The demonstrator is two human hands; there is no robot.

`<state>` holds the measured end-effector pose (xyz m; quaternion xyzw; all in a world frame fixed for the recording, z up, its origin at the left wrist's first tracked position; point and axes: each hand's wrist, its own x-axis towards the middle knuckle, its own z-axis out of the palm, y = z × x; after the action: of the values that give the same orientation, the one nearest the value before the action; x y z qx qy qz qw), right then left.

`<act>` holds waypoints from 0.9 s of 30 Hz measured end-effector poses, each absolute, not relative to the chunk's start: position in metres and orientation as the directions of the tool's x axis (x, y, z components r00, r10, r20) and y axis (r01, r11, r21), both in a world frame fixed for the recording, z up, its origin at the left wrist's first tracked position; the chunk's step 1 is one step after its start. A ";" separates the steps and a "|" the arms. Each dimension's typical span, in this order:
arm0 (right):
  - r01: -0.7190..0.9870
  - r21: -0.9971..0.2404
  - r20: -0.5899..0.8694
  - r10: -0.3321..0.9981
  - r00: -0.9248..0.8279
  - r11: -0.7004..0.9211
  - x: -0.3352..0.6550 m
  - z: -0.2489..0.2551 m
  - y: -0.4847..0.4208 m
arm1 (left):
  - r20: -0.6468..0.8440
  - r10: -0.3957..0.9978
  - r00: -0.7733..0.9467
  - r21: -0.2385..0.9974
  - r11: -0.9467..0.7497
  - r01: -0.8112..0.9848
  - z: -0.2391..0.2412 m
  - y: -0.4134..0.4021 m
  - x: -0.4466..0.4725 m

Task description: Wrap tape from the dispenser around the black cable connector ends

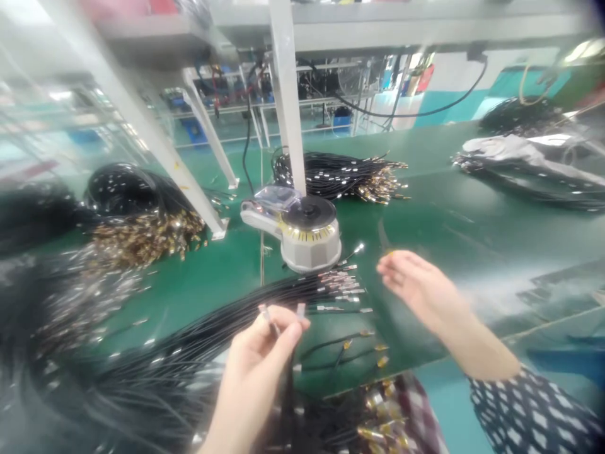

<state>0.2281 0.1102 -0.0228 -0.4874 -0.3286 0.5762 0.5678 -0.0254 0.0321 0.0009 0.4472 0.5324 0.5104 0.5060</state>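
Note:
My left hand (259,359) is closed in a pinch on thin black cables (288,378), whose metal tips stick up above the fingers. My right hand (416,280) hovers to the right of it, fingers curled around a thin cable end that is blurred. Between and behind the hands lies a fanned row of black cables with silver connectors (338,287) on the green table (449,221). A grey round tape dispenser (307,236) stands just beyond them.
Bundles of black cables with gold connectors lie at the back centre (359,173) and at the left (142,221). More gold-tipped cables (378,416) rest at the near edge. White frame posts (288,94) rise from the table. Silver bags (520,154) sit at the far right.

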 end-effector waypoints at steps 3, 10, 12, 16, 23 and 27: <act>-0.218 -0.965 -0.105 0.976 -0.190 -0.146 0.170 -0.010 0.087 | -0.084 0.995 -0.053 0.995 0.086 0.039 0.004 0.034 -0.026; -0.227 -0.973 0.033 0.945 -0.326 -0.045 0.118 0.004 0.081 | -0.171 0.981 -0.093 0.983 0.163 -0.080 -0.002 0.026 -0.035; -0.236 -0.968 -0.001 0.944 -0.331 -0.084 0.122 0.003 0.085 | -0.184 0.962 -0.204 0.964 0.137 -0.227 -0.003 0.024 -0.038; -0.238 -0.945 -0.106 0.900 -0.422 -0.223 0.128 0.002 0.090 | -0.274 0.925 -0.262 0.874 0.127 -0.468 0.003 0.021 -0.038; -0.167 -0.947 -0.163 0.859 -0.485 -0.274 0.125 -0.002 0.087 | -0.343 0.939 0.005 0.920 0.337 -0.201 -0.004 0.025 -0.031; -0.142 -0.968 -0.132 0.899 -0.417 -0.208 0.125 -0.002 0.085 | -0.334 0.942 0.014 0.909 0.326 -0.261 -0.010 0.028 -0.029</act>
<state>0.1247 0.0850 -0.0024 -0.3796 -0.4989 0.6780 0.3838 -0.0287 0.0275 -0.0105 0.3308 0.5152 0.4770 0.6306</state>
